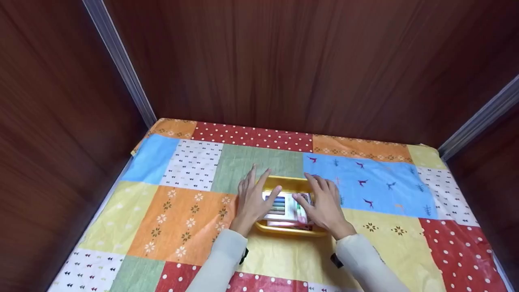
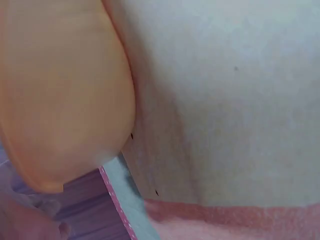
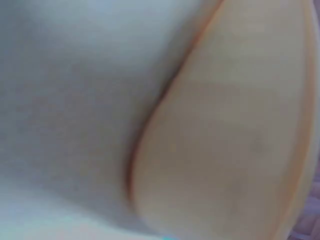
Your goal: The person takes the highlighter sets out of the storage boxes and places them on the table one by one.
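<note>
In the head view a yellow tray [image 1: 290,233] stands on the patchwork tablecloth, with flat packs inside it. One white pack [image 1: 290,207] shows a row of dark blue, green and brown sticks through its front. Beside it lies a pack with green and pink markings [image 1: 301,214]. My left hand [image 1: 254,199] hovers at the tray's left end, fingers spread and thumb over the white pack. At the right end is my right hand [image 1: 327,202], its fingers also spread and its thumb pointing inward over the packs. Nothing shows in either grasp.
The tablecloth [image 1: 186,219] has coloured squares and covers the table. Dark brown wood panels [image 1: 259,65] rise behind and at both sides, with metal strips at the corners. Both wrist views are mostly filled by a blurred, rounded peach-coloured shape [image 2: 65,90] and a pale surface.
</note>
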Available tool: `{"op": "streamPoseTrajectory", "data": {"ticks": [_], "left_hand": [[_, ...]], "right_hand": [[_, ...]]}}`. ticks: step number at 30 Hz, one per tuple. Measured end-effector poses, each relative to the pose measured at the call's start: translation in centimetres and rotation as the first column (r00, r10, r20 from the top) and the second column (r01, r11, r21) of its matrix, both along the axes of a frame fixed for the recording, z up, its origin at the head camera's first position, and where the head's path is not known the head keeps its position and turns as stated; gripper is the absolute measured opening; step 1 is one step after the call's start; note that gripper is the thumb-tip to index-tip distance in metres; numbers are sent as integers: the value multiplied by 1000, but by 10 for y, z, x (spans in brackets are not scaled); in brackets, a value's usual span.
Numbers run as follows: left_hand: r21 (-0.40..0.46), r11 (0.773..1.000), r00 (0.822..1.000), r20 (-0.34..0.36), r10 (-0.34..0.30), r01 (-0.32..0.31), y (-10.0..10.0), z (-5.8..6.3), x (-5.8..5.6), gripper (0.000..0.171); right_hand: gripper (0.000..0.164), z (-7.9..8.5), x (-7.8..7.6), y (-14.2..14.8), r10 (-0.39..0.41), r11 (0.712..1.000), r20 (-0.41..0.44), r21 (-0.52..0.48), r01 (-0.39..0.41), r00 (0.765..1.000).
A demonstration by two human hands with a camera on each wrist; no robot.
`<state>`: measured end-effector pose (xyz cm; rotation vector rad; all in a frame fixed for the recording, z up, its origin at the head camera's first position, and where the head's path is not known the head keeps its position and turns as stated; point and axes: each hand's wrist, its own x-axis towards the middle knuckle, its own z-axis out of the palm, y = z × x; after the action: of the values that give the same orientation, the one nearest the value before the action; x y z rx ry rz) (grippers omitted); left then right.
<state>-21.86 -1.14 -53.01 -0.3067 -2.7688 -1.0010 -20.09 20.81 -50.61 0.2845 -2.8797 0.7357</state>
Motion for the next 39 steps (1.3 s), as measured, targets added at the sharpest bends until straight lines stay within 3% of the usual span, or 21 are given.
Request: {"op": "streamPoseTrajectory", "data": {"ticks": [5, 10, 17, 23, 29, 37, 39], "left_hand": [[100, 994, 998, 52, -47, 42, -9, -5, 1, 66], [217, 975, 993, 97, -64, 42, -14, -14, 2, 57], [297, 954, 987, 135, -92, 49, -17, -24, 2, 55], [300, 954, 981, 176, -82, 26, -16, -26, 2, 59], [306, 952, 974, 209, -88, 20, -14, -26, 2, 60], [323, 946, 977, 199, -72, 4, -15, -27, 6, 60], [326, 945, 978, 197, -66, -2, -16, -26, 5, 59]], "right_hand": [[75, 8, -4, -13, 49, 998, 74, -33, -46, 996], [76, 15, -10, -22, 110, 994, 189, -34, -106, 976], [72, 22, -25, -32, 184, 981, 220, 24, -194, 958], [69, 20, -36, -38, 276, 950, 240, 77, -302, 931], [64, 20, -45, -44, 305, 938, 289, 76, -339, 907], [58, 19, -51, -58, 379, 892, 373, 98, -442, 847], [58, 19, -53, -61, 375, 887, 386, 114, -447, 843]]}}
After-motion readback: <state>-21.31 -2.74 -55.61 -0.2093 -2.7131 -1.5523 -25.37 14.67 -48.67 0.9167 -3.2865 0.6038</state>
